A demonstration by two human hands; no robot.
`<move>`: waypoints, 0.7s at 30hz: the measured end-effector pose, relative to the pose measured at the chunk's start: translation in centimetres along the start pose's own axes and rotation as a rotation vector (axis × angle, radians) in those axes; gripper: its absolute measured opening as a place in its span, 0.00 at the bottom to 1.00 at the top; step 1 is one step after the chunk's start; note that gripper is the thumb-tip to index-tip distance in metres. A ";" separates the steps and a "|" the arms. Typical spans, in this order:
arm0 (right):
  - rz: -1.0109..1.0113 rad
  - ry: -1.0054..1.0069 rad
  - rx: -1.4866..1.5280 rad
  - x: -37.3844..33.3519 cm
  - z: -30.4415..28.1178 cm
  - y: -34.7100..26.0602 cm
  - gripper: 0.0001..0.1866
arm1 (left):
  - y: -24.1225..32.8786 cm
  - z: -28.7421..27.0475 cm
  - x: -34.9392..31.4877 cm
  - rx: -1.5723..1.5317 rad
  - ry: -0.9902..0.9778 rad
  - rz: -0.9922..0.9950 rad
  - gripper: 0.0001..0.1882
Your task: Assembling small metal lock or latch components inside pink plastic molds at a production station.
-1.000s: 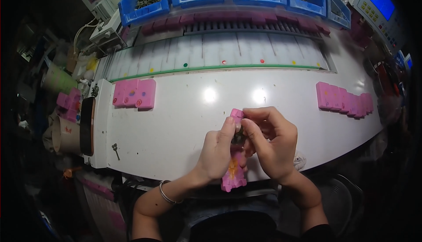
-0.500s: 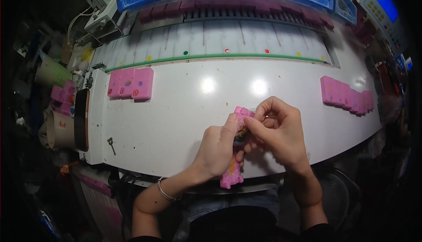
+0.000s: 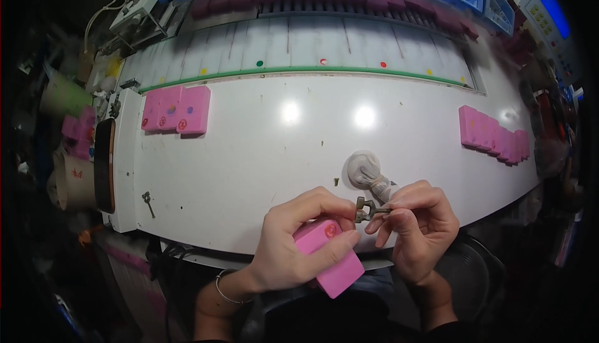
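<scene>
"Key-shaped metal piece (image 3: 360, 209), dark, out in the open just above the near edge of the table. Who has it?"

"The right hand (image 3: 424, 231). Its thumb and fingertips pinch the stem narrowly, with the broad end toward the left hand (image 3: 284, 240). I can't tell whether the left index fingertip touches it or stops just short."

"And the left grip?"

"Closed around a pink block (image 3: 342, 274), thumb across the flat face near a red mark, the block tilted."

"So what's changed?"

"Half a second ago the hands were crowded over pink parts with an orange-stained hollow, and a dark thing showed only partly between the fingers. Now a flat face is up, and the metal piece stands apart from the block. My reading is that attention has passed from the hollow to the piece itself. Whether the block was shut or simply turned over, I can't say."

"Anything near?"

"A tied cloth bag (image 3: 364, 167), pale grey, just beyond the right hand and far less covered than before, with a small dark fragment (image 3: 336, 181) beside it."

"Farther out?"

"Another metal piece (image 3: 148, 204) lies at the left, below three pink blocks (image 3: 194, 109). A row of pink blocks (image 3: 469, 128) stands at the right, and a green-edged panel (image 3: 293, 43) runs behind."
</scene>
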State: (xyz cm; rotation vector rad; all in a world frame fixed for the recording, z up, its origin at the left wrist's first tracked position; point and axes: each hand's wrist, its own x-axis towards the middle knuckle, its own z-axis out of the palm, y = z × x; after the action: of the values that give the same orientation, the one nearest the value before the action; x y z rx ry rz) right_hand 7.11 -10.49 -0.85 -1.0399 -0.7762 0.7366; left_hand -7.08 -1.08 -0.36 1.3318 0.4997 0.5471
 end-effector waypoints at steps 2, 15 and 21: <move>-0.040 -0.015 -0.044 -0.3 0.0 0.0 0.03 | 0.1 0.3 -0.2 0.070 -0.009 0.044 0.10; -0.200 -0.120 -0.451 -1.3 0.2 -0.4 0.11 | 0.9 1.5 -0.6 0.051 0.134 -0.005 0.05; -0.328 -0.130 -0.806 -1.3 0.2 -0.6 0.13 | 0.9 1.3 -0.5 0.071 0.161 -0.063 0.03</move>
State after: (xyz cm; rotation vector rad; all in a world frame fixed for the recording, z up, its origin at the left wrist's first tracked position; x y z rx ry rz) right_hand 6.36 -11.68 -0.50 -1.5340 -1.3755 0.1899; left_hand -6.74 -2.28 0.78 1.3413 0.6963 0.5919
